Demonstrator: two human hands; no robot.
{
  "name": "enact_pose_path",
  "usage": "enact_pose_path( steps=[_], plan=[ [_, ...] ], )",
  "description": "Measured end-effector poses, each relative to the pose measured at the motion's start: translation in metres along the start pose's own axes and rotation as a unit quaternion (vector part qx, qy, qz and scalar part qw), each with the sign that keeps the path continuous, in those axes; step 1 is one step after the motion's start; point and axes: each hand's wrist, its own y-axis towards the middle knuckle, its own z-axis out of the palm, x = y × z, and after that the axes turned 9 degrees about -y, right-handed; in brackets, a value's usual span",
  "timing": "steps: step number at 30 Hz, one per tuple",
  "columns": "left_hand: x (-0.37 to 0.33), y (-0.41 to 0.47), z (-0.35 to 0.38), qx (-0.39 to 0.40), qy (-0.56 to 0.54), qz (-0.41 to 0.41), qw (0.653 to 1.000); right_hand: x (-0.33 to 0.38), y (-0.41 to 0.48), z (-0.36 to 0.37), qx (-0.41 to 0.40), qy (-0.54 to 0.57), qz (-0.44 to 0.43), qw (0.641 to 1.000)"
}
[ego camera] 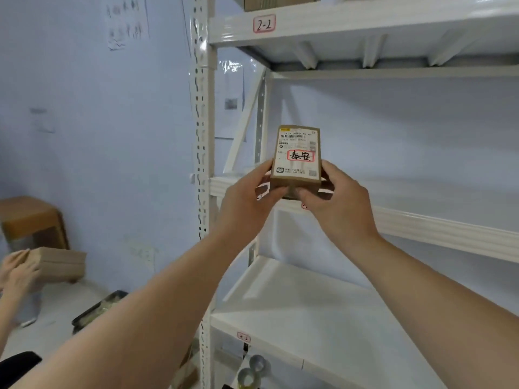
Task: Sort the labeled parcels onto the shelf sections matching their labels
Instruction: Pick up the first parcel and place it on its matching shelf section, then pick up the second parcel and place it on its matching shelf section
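Note:
A small brown cardboard parcel (297,155) with a white shipping label and a red-framed handwritten tag is held up in front of the white metal shelf (421,226). My left hand (247,200) grips its lower left side and my right hand (337,197) grips its lower right. The parcel hovers at the front edge of the middle shelf level, whose own tag is mostly hidden behind my hands. The level above carries a red-framed tag reading 2-2 (264,23). A further tag (243,337) sits on the lower level's edge, too blurred to read.
A brown box (278,1) stands on the top level. Another person's hand (16,270) at the far left touches a cardboard box (61,262). A wooden stool (31,220) stands by the wall. Tape rolls (252,372) lie below the shelf, and a dark tray (98,307) lies on the floor.

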Motion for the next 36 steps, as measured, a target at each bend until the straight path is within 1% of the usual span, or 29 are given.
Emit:
enact_pose_path(
  steps=[3,6,12,17,24,25,27,29,30,31,34,36],
  plan=[
    [0.004,0.041,0.024,0.03,-0.017,-0.002,0.999,-0.02,0.036,-0.004,-0.008,-0.053,0.026,0.998],
    [0.014,0.065,0.05,0.061,-0.025,-0.023,0.998,-0.042,0.06,-0.005,-0.004,-0.109,0.057,0.992],
    [0.043,0.081,0.084,0.085,0.033,-0.042,0.995,-0.079,0.073,0.008,0.013,-0.193,0.118,0.974],
    [0.057,0.085,0.097,0.066,0.078,-0.038,0.994,-0.088,0.076,0.018,0.0,-0.23,0.133,0.964],
    [0.056,0.079,0.098,0.063,0.064,-0.05,0.995,-0.084,0.072,0.011,0.024,-0.227,0.128,0.965],
    [0.055,0.074,0.1,0.045,0.059,-0.052,0.996,-0.079,0.069,0.006,0.03,-0.212,0.131,0.968],
    [0.045,0.057,0.109,-0.025,0.023,-0.042,0.999,-0.071,0.058,-0.01,0.039,-0.181,0.128,0.974],
    [0.031,0.031,0.126,-0.092,-0.016,0.033,0.995,-0.07,0.038,-0.035,0.015,-0.166,0.1,0.981],
    [0.025,0.015,0.142,-0.099,-0.031,0.072,0.992,-0.074,0.023,-0.052,-0.012,-0.165,0.082,0.983],
    [0.021,0.0,0.161,-0.091,-0.043,0.103,0.99,-0.081,0.007,-0.07,-0.043,-0.162,0.062,0.984],
    [0.014,-0.047,0.228,-0.011,-0.069,0.149,0.986,-0.117,-0.049,-0.131,-0.143,-0.166,0.019,0.975],
    [0.012,-0.084,0.28,0.052,-0.077,0.174,0.98,-0.15,-0.093,-0.172,-0.186,-0.186,0.042,0.964]
  ],
)
